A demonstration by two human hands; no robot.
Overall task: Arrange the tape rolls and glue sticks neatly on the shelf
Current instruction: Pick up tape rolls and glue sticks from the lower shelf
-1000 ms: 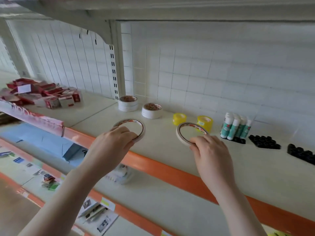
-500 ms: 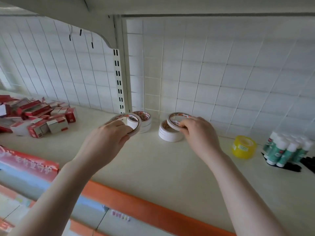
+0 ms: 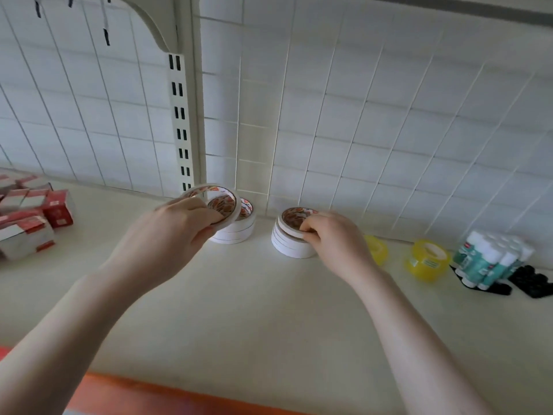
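Fingers of the left hand pinch a thin tape roll tilted above the left stack, while the right hand grips another roll lying atop the right stack on the shelf.

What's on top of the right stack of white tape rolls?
A thin tape roll tops the stack, gripped by the right hand, whose fingers cover its near edge.

Two tape stacks at shelf rear, boxes left, glue sticks right
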